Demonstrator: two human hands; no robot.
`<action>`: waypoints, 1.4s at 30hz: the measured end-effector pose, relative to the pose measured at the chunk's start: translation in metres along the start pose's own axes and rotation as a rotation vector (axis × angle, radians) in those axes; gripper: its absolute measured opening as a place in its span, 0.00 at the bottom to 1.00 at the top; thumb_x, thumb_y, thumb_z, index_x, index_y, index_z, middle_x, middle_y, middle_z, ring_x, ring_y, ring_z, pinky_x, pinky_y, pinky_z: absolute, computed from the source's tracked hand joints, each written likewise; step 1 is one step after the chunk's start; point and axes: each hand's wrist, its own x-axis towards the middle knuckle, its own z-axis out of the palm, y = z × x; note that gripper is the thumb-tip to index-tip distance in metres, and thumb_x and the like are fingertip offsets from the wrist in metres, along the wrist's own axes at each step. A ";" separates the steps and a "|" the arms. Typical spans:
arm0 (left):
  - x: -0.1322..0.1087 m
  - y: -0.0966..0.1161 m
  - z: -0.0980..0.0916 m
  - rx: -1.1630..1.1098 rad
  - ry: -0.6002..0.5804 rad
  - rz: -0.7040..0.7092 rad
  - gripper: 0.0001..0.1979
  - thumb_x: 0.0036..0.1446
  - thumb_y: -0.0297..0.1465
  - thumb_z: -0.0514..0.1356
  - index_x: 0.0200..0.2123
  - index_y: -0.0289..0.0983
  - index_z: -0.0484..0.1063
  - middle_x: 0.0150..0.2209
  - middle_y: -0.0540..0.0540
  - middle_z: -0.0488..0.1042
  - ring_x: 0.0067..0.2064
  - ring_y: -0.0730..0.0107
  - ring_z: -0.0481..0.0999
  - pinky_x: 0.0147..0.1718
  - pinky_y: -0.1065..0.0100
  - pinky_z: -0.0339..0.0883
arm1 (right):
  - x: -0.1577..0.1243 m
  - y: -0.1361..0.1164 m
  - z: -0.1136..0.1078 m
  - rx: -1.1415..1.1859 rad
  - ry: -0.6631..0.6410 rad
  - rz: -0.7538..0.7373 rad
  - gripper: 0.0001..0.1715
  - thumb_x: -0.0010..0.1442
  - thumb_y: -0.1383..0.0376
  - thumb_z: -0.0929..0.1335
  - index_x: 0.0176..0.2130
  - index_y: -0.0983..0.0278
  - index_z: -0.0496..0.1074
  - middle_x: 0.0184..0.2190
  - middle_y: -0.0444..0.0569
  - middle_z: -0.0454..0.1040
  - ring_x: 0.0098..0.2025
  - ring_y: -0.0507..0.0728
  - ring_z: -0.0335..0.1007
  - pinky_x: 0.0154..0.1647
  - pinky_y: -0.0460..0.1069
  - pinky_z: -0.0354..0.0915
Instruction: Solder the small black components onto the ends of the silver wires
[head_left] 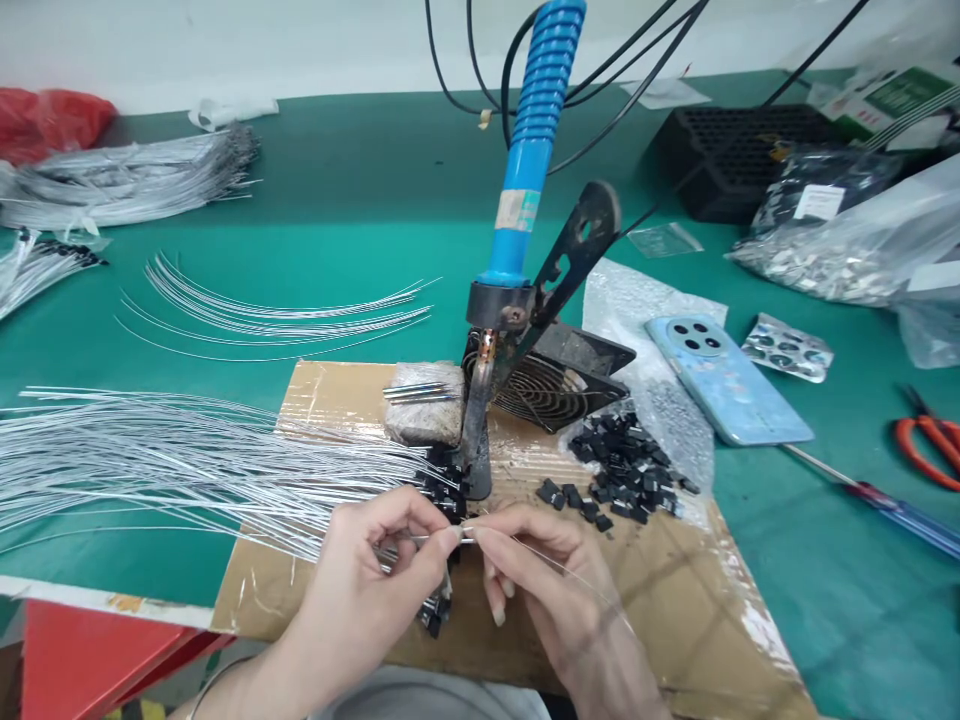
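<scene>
My left hand (382, 580) pinches the end of a thin pale wire between thumb and forefinger, over the cardboard. Fingertip to fingertip with it, my right hand (551, 580) pinches a fine silvery strand (577, 578) that trails down to the right. Exactly where the two pieces meet is hidden by the fingers. Just beyond my hands, the blue-handled soldering iron (525, 160) stands in a black metal holder, tip down. Many grey-white wires (225, 465) with black connectors (446, 480) at their ends lie to the left, and more connectors hang below my left hand.
Loose black connectors (630, 465) are heaped on bubble wrap (652, 290), near a fan (551, 385). A phone (727, 380), screwdriver (900, 515) and orange-handled pliers (934, 435) lie right. Separate wires (285, 320) and a wire bundle (120, 185) lie left on the green mat.
</scene>
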 end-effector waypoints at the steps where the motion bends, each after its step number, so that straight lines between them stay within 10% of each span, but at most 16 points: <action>1: 0.000 0.000 0.001 -0.007 0.006 0.003 0.10 0.61 0.33 0.59 0.28 0.36 0.73 0.21 0.52 0.65 0.24 0.73 0.60 0.23 0.72 0.55 | -0.001 0.000 0.002 0.021 0.011 0.002 0.11 0.54 0.57 0.77 0.31 0.62 0.84 0.18 0.43 0.73 0.17 0.48 0.66 0.18 0.43 0.62; 42: -0.004 -0.007 0.014 0.079 0.192 0.195 0.11 0.62 0.29 0.58 0.27 0.35 0.74 0.22 0.51 0.70 0.22 0.75 0.64 0.21 0.74 0.59 | 0.001 0.006 0.014 0.225 0.077 0.002 0.12 0.51 0.57 0.78 0.27 0.63 0.82 0.17 0.40 0.68 0.16 0.45 0.63 0.15 0.39 0.59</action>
